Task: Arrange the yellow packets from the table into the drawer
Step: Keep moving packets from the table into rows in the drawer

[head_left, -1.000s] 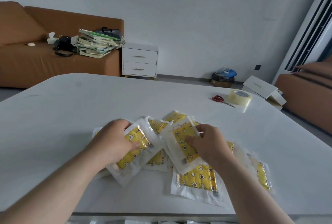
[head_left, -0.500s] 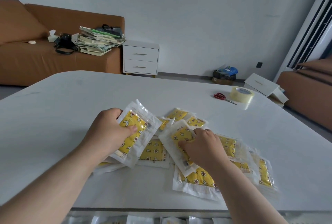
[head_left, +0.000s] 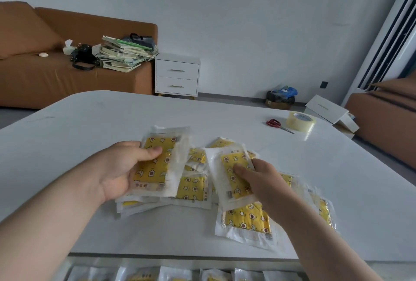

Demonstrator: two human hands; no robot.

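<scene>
Left hand (head_left: 117,172) now grips a yellow packet (head_left: 157,163) raised off the pile (head_left: 193,188), right hand (head_left: 263,181) pinches a second packet (head_left: 231,174), both ready for the drawer (head_left: 139,262).

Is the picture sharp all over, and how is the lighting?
Head view: soft, even light, faint shadows; the packet in the left hand looks smeared; the drawer packets at the bottom edge are blurred; the window frame leans, wide-angle distortion.

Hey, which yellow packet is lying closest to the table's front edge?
The flat packet partly hidden by the forearm, just below the right hand; the others sit farther back or are held.
</scene>
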